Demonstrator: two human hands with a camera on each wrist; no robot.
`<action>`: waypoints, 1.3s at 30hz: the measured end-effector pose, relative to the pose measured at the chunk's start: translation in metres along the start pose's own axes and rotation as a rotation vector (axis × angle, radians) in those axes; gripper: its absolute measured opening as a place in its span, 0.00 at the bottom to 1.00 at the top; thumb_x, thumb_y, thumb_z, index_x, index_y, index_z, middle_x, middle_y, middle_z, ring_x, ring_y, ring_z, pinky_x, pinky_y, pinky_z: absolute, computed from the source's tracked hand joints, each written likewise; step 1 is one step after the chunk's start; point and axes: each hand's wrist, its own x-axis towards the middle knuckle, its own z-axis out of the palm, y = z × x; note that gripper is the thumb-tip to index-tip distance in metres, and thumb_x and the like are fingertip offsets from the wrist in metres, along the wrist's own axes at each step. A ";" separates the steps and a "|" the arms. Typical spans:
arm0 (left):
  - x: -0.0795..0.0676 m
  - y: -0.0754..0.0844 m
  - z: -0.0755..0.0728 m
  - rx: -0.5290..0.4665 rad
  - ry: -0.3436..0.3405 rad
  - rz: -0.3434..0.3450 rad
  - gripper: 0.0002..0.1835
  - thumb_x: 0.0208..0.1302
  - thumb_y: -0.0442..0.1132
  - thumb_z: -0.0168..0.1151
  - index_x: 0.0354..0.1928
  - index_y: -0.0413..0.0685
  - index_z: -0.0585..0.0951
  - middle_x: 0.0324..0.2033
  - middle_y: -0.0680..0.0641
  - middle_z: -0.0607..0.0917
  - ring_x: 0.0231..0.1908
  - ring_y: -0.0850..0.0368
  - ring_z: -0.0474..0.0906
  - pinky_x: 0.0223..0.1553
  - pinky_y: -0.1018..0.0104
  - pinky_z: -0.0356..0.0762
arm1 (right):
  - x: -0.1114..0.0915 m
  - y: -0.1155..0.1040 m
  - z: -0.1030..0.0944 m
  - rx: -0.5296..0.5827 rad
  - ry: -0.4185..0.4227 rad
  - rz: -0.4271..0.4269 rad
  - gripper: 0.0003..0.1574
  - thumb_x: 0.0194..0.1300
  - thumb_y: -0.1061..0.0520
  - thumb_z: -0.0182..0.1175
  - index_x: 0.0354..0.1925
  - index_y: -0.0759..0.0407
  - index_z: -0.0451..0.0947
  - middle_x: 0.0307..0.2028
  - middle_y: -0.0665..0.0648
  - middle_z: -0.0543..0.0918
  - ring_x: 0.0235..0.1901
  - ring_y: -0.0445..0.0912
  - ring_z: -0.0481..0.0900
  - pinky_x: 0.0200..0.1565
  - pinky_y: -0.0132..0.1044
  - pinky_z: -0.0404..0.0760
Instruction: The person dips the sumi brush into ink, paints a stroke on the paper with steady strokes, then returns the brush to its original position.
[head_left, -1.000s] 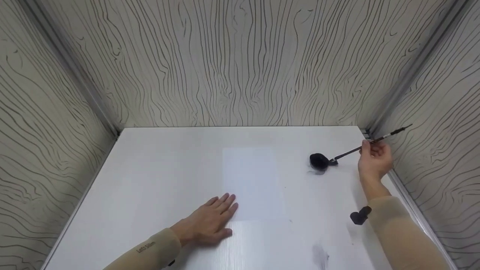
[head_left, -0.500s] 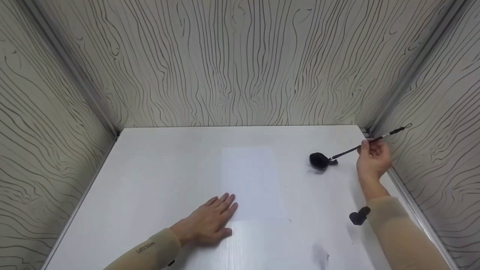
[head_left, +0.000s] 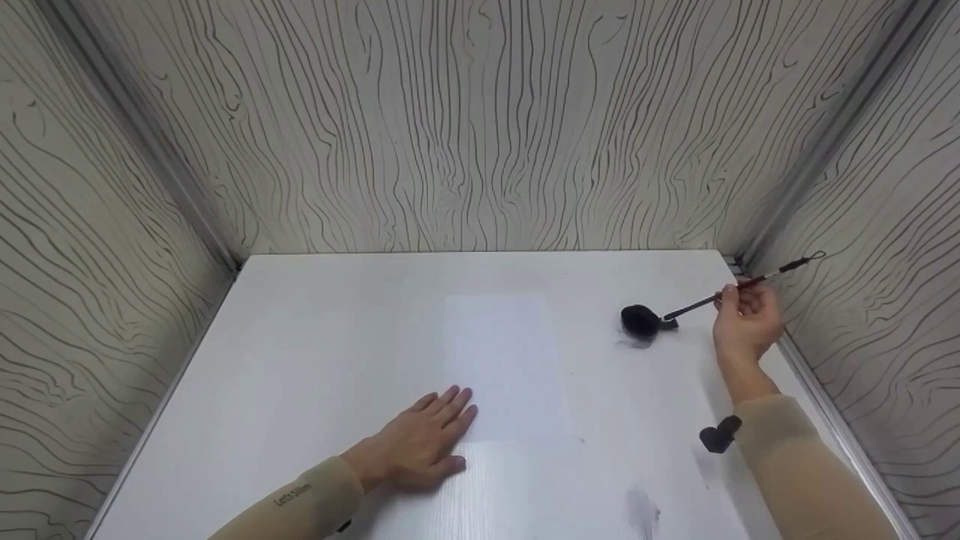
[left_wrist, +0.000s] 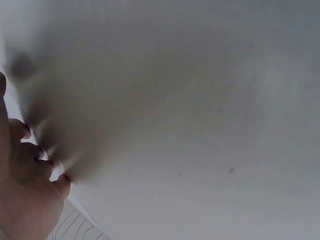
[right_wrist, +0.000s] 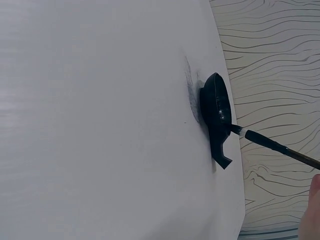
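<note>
Brush [right_wrist: 272, 144] pinched by the right hand [head_left: 747, 322] touches a black dish [head_left: 639, 321], contents unclear; left hand [head_left: 420, 444] lies flat.

The person wears long, light tan sleeves. The left sleeve [head_left: 300, 510] has small, dark letters [head_left: 291, 494] printed near its end. They are a bit blurry, but they seem to say "Let's Slim." A tiny bit of a black, hard-looking piece [head_left: 343, 526] peeks out under that sleeve's edge, and the rest of it is hidden. The right sleeve [head_left: 814, 469] is the same tan and looks plain. Near its end sits a black, lumpy block [head_left: 721, 434] with two bumps. Both sleeves stop at the wrists, so the left hand [head_left: 421, 444] and the right hand [head_left: 748, 326] are bare.
</note>
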 end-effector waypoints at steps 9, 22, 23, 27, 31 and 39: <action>0.000 0.000 0.000 0.005 0.008 0.009 0.46 0.86 0.70 0.34 0.93 0.51 0.50 0.94 0.46 0.47 0.94 0.45 0.44 0.92 0.41 0.52 | 0.003 -0.002 -0.004 0.058 -0.003 -0.032 0.09 0.80 0.64 0.65 0.55 0.65 0.83 0.36 0.42 0.86 0.38 0.34 0.88 0.47 0.21 0.89; 0.001 0.001 0.000 -0.017 0.002 0.002 0.47 0.85 0.71 0.33 0.93 0.51 0.50 0.94 0.47 0.46 0.94 0.45 0.43 0.92 0.41 0.51 | 0.012 -0.016 -0.005 0.068 0.018 -0.012 0.07 0.80 0.65 0.65 0.53 0.58 0.84 0.37 0.42 0.86 0.39 0.34 0.88 0.48 0.20 0.89; 0.001 0.001 0.000 -0.017 0.002 0.002 0.47 0.85 0.71 0.33 0.93 0.51 0.49 0.94 0.47 0.46 0.94 0.45 0.43 0.92 0.41 0.51 | 0.011 -0.016 -0.004 0.065 0.016 -0.014 0.07 0.80 0.65 0.65 0.53 0.58 0.84 0.38 0.42 0.86 0.40 0.34 0.88 0.48 0.20 0.89; 0.000 0.001 0.000 -0.016 0.005 0.000 0.47 0.85 0.71 0.33 0.93 0.52 0.50 0.94 0.47 0.46 0.94 0.45 0.43 0.92 0.42 0.51 | 0.008 -0.012 0.000 0.055 0.002 -0.016 0.08 0.82 0.65 0.63 0.52 0.54 0.84 0.39 0.42 0.87 0.42 0.34 0.89 0.50 0.20 0.89; 0.000 0.001 0.000 -0.023 0.008 -0.005 0.47 0.85 0.72 0.32 0.93 0.53 0.50 0.94 0.48 0.47 0.94 0.46 0.43 0.92 0.42 0.51 | 0.006 -0.008 0.005 0.075 -0.006 -0.026 0.11 0.81 0.67 0.62 0.49 0.50 0.83 0.38 0.43 0.86 0.41 0.34 0.89 0.50 0.21 0.89; 0.002 -0.001 -0.001 -0.035 0.010 0.006 0.47 0.85 0.72 0.33 0.93 0.52 0.50 0.93 0.47 0.47 0.94 0.45 0.44 0.92 0.41 0.52 | 0.003 -0.004 0.015 0.076 -0.008 -0.090 0.07 0.80 0.68 0.63 0.52 0.63 0.83 0.34 0.44 0.85 0.37 0.34 0.89 0.47 0.22 0.90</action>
